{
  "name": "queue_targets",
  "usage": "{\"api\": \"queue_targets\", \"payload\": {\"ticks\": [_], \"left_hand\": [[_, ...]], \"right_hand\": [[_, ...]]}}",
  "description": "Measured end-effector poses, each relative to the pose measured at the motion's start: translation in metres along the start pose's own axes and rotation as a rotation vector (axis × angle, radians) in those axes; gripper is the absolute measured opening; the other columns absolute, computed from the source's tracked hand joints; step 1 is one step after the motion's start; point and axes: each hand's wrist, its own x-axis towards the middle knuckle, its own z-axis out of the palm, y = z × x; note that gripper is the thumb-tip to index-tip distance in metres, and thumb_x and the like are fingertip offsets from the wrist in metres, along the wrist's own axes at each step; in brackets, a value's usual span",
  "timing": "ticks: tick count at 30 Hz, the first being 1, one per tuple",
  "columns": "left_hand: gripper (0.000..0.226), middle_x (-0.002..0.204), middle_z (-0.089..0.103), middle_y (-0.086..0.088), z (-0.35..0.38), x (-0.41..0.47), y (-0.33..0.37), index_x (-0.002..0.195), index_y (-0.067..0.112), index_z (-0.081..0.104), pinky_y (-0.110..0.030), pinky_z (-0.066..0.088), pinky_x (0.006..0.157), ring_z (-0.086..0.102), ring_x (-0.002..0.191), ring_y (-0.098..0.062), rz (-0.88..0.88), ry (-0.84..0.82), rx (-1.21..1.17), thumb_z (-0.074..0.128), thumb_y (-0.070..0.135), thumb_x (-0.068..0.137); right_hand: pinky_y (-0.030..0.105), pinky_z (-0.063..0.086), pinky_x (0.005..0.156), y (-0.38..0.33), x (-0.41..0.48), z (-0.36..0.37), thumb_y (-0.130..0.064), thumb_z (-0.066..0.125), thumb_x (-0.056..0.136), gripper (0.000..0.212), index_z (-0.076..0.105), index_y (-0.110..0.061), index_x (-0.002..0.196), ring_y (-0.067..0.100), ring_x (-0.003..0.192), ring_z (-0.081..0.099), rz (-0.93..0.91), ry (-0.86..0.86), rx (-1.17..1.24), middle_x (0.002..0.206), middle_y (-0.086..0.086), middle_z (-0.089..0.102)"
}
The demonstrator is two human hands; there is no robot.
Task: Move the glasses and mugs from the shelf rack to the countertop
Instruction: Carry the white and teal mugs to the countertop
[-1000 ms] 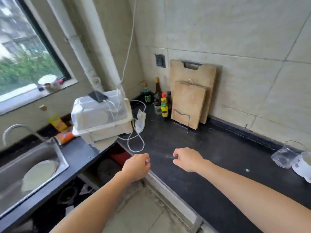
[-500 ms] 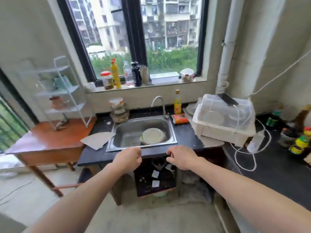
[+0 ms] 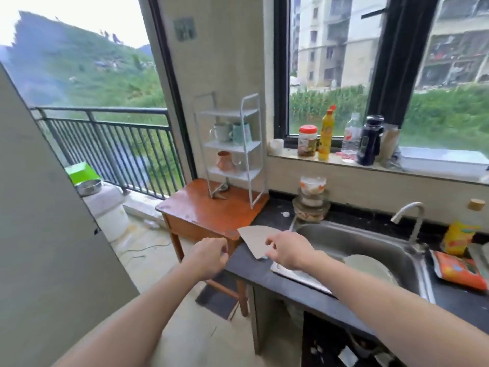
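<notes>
A white wire shelf rack (image 3: 250, 152) stands on a small orange-brown wooden table (image 3: 201, 210). Its middle shelf holds a white mug (image 3: 221, 132) and a pale green mug (image 3: 240, 132). One shelf lower sit a terracotta mug (image 3: 225, 161) and a clear glass (image 3: 237, 162) beside it. The dark countertop (image 3: 247, 263) begins right of the table. My left hand (image 3: 210, 256) and my right hand (image 3: 287, 250) hang in front of me, well short of the rack, fingers loosely curled and holding nothing.
A beige paper sheet (image 3: 255, 238) lies on the counter by the steel sink (image 3: 352, 247), which holds a plate (image 3: 369, 268). Stacked bowls (image 3: 312, 200) stand behind it near the tap (image 3: 411, 215). Several bottles and jars line the windowsill (image 3: 341, 139). A grey door (image 3: 39, 234) is at left.
The view has swung left from the cutting boards in the corner, past the sink, to the shelf rack and balcony. Both hands stayed empty and held out in front.
</notes>
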Motion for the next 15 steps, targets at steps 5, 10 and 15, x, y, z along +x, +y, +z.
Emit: {"api": "queue_targets", "payload": {"ticks": [5, 10, 15], "left_hand": [[0.02, 0.1, 0.066, -0.001, -0.022, 0.036, -0.05, 0.101, 0.022, 0.061, -0.032, 0.042, 0.07, 0.053, 0.085, -0.018, -0.14, 0.054, -0.016, 0.047, 0.029, 0.089], [0.021, 0.104, 0.065, -0.003, -0.039, 0.082, -0.109, 0.103, 0.02, 0.061, -0.034, 0.046, 0.075, 0.056, 0.094, -0.022, -0.205, 0.078, -0.036, 0.046, 0.029, 0.09], [0.024, 0.104, 0.065, -0.002, -0.052, 0.151, -0.173, 0.104, 0.021, 0.062, -0.032, 0.042, 0.07, 0.054, 0.087, -0.02, -0.171, 0.092, -0.04, 0.045, 0.03, 0.09]], "right_hand": [[0.038, 0.05, 0.092, -0.032, 0.089, -0.015, -0.04, 0.054, 0.09, 0.036, 0.062, -0.024, 0.121, 0.028, 0.108, 0.062, -0.112, -0.034, -0.02, 0.12, 0.004, 0.068], [0.039, 0.051, 0.091, -0.065, 0.172, -0.019, -0.042, 0.056, 0.092, 0.038, 0.061, -0.023, 0.124, 0.025, 0.108, 0.063, -0.19, -0.001, -0.043, 0.12, 0.003, 0.068], [0.039, 0.053, 0.089, -0.092, 0.253, -0.021, -0.043, 0.057, 0.093, 0.038, 0.06, -0.024, 0.125, 0.023, 0.104, 0.065, -0.166, 0.057, -0.036, 0.12, 0.002, 0.068]]}}
